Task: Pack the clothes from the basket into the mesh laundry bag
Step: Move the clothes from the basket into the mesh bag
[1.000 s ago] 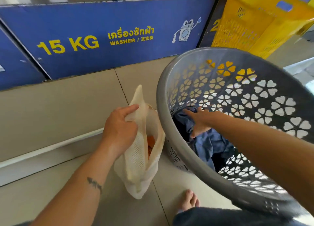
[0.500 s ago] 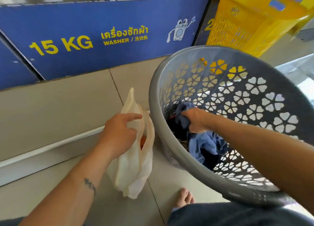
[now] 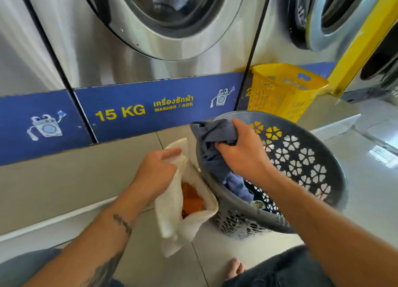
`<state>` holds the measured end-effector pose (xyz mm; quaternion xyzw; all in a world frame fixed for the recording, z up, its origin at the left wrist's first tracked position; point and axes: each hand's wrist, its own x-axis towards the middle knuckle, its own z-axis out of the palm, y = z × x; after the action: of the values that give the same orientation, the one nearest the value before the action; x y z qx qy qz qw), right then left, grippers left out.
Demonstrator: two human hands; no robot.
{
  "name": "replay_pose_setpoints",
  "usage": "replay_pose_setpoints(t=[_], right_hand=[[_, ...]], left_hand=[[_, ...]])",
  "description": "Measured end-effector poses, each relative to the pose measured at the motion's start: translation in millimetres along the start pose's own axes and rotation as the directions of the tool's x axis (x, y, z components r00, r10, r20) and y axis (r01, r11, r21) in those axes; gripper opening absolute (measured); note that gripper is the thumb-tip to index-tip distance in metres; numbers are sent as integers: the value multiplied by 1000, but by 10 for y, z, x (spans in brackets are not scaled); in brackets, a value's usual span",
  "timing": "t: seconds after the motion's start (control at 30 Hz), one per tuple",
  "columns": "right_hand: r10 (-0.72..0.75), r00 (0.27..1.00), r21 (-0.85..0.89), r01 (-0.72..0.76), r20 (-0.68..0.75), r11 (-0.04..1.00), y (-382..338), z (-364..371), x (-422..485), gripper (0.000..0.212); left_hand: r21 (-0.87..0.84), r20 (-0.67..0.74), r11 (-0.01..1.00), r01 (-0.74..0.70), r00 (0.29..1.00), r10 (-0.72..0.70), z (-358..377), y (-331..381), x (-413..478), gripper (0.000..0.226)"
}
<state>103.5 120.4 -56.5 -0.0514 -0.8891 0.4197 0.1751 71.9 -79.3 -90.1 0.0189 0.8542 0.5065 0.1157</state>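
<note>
Though deep in basket (image 3: 237, 224) before, blue garment (image 3: 215, 133) at rim, tight in right fingers (image 3: 222, 146); left fingers (image 3: 172, 152) round mesh bag (image 3: 170, 211)
</note>
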Motion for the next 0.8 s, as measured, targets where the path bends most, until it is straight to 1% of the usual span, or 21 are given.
replay_pose_setpoints(t=[0.07, 0.1, 0.13, 0.17, 0.2, 0.27, 0.3, 0.33, 0.37, 0.43, 0.47, 0.5, 0.53, 0.57, 0.6, 0.63, 0.67, 0.7, 0.73, 0.77, 0.8], right_hand=[[12, 999, 71, -10, -31, 997, -133, 174, -182, 22], [16, 1000, 69, -15, -9, 997, -154, 268, -271, 22], [17, 999, 45, -19, 48, 999, -149, 367, -350, 19], [7, 988, -8, -6, 154, 1000, -144, 438, -414, 13], [-31, 958, -82, 57, 286, 995, -150, 477, -458, 13], [-80, 835, -250, 253, 545, 934, -158, 483, -477, 38], [-67, 790, -296, 305, 609, 905, -179, 451, -471, 47], [-78, 787, -296, 319, 613, 900, -188, 418, -455, 53], [-99, 823, -271, 294, 560, 917, -190, 384, -428, 56], [-88, 943, -170, 149, 322, 974, -148, 307, -344, 55], [-68, 977, -164, 102, 202, 981, -91, 268, -276, 54], [-34, 991, -226, 62, 128, 972, 3, 241, -194, 57], [37, 992, -303, 2, 123, 953, 88, 218, -131, 65], [165, 972, -327, -103, 169, 939, 197, 214, -83, 77], [310, 919, -261, -245, 245, 934, 319, 230, -43, 86], [422, 840, -120, -406, 341, 906, 420, 261, -26, 87], [491, 751, 16, -554, 442, 832, 500, 295, -30, 81], [504, 699, 111, -634, 507, 766, 564, 335, -26, 72], [500, 702, 135, -638, 508, 758, 576, 359, -25, 64], [483, 742, 115, -592, 465, 798, 561, 372, -20, 54], [438, 799, 60, -504, 412, 862, 516, 371, -15, 41]], left_hand=[[-9, -13, 999, -46, 999, 46, -104, 82, -65, 50], [-25, -22, 997, -68, 997, 68, -149, 107, -86, 50], [-51, -32, 995, -82, 996, 81, -192, 125, -104, 51], [-81, -42, 993, -89, 995, 85, -231, 134, -117, 52], [-110, -55, 990, -92, 995, 86, -265, 132, -123, 52], [-143, -72, 986, -88, 994, 78, -311, 120, -140, 52], [-152, -74, 984, -89, 994, 79, -320, 105, -142, 52], [-156, -75, 983, -93, 994, 82, -323, 90, -143, 53], [-159, -73, 983, -91, 994, 81, -320, 81, -143, 53], [-171, -66, 982, -85, 995, 75, -304, 67, -134, 53], [-183, -64, 980, -83, 995, 72, -291, 66, -132, 53], [-192, -65, 978, -83, 995, 71, -277, 63, -130, 53], [-194, -69, 977, -85, 995, 73, -264, 66, -133, 53], [-194, -75, 977, -85, 995, 72, -252, 70, -135, 53], [-192, -82, 978, -85, 994, 70, -242, 72, -136, 53], [-188, -86, 979, -81, 994, 66, -235, 72, -136, 53], [-180, -89, 980, -79, 994, 63, -227, 74, -137, 52], [-175, -93, 982, -76, 994, 60, -217, 72, -136, 52], [-176, -99, 982, -75, 993, 58, -211, 72, -137, 52], [-180, -105, 981, -70, 993, 51, -207, 73, -138, 52], [-183, -108, 981, -63, 993, 43, -209, 80, -140, 53]])
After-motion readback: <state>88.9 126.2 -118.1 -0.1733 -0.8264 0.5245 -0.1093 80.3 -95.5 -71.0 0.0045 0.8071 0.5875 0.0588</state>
